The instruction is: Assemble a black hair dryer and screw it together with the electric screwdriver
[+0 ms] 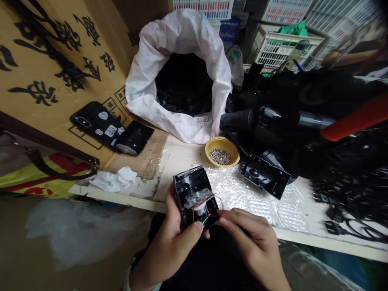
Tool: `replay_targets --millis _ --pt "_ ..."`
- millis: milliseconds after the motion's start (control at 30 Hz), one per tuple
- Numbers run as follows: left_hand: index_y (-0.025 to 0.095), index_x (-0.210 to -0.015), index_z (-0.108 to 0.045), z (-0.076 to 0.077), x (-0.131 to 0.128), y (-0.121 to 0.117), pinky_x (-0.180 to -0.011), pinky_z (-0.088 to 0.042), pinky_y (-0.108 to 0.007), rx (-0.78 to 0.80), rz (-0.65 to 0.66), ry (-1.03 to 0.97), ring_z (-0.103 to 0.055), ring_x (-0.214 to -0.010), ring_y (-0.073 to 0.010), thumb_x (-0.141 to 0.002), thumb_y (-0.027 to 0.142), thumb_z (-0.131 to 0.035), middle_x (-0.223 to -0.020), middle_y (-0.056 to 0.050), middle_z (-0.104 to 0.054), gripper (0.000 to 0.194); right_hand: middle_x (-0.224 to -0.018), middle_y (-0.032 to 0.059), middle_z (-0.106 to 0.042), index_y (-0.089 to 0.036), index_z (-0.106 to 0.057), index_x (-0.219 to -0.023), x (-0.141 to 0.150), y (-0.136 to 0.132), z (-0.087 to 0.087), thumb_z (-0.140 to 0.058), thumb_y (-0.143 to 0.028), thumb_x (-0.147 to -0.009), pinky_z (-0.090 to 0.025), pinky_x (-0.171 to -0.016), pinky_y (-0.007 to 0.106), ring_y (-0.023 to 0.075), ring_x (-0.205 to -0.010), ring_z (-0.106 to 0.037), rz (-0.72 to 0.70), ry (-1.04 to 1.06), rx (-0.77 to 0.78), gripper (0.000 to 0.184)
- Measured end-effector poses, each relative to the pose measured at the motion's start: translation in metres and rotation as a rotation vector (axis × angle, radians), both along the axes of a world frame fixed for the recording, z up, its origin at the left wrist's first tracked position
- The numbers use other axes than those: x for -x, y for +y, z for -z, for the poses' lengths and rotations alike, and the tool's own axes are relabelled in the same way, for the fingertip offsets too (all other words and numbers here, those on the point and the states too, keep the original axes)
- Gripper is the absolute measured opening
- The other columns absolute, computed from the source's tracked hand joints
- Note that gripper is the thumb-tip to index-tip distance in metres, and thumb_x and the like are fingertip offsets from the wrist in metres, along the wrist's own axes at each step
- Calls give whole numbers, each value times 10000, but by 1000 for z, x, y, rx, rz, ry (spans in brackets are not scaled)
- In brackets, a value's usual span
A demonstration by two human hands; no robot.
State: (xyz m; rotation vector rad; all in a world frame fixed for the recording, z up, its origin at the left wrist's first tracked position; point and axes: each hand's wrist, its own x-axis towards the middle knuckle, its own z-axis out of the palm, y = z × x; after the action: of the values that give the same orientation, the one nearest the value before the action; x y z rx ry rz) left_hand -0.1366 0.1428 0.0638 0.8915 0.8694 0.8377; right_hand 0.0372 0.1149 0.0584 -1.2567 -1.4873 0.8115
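My left hand (174, 238) is wrapped round a black plastic housing (188, 182), its open side facing up. Inside the housing sit a clear plastic gearbox with a small motor (200, 208) and a bit of green circuit board. My left thumb presses near the board, beside thin coloured wires. A thin red wire (222, 202) loops out over the housing's right edge. At that edge my right hand (253, 238) has thumb and forefinger pinched together on the wire. Another black half-shell (266, 176) lies on the bench, open side up.
A yellow bowl (231, 150) of small screws stands on the white bench (178, 151). Behind it is a white sack (142, 76) with dark parts inside. A phone (91, 121) leans against a cardboard box (57, 24). Black parts, cables (342, 226) and an orange-red bar (357, 117) crowd the right.
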Motion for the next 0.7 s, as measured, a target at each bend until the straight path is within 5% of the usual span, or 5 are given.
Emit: replay_targets --millis 133,367,567,700 --pt "355 -1408 -131 -3 -2 0 -768 -506 -300 1 -16 -19 -582 -768 -132 -895 308 -619 -1082 -30 -594 709 -669 -11 -685 -229 -764 -879 1 -2 -3 -623 -151 -901 -520 -608 172 134 -680 -691 43 14 7 163" --pt "397 -1466 23 -6 -2 -6 -813 -518 -322 -33 -17 92 -577 -787 -122 -929 275 -558 -1292 -71 -528 800 -788 -13 -738 -248 -747 -908 10 -5 -5 -618 -154 -910 -550 -650 164 139 -737 -710 73 13 25 160" --pt "405 -1448 -64 -4 -8 1 -628 -472 -258 129 -63 -71 -528 -750 -124 -862 231 -637 -1136 -53 -572 838 -675 43 -622 -103 -614 -1109 6 -2 5 -409 -23 -886 -439 -481 240 142 -542 -573 -39 -460 -353 313" --pt "369 -1431 -238 -3 -4 4 -570 -418 -215 303 -183 -93 -515 -691 -111 -798 186 -695 -989 -38 -625 803 -714 67 -629 -77 -549 -1202 6 0 15 -282 -31 -887 -405 -431 250 153 -519 -552 -66 -685 -380 416"
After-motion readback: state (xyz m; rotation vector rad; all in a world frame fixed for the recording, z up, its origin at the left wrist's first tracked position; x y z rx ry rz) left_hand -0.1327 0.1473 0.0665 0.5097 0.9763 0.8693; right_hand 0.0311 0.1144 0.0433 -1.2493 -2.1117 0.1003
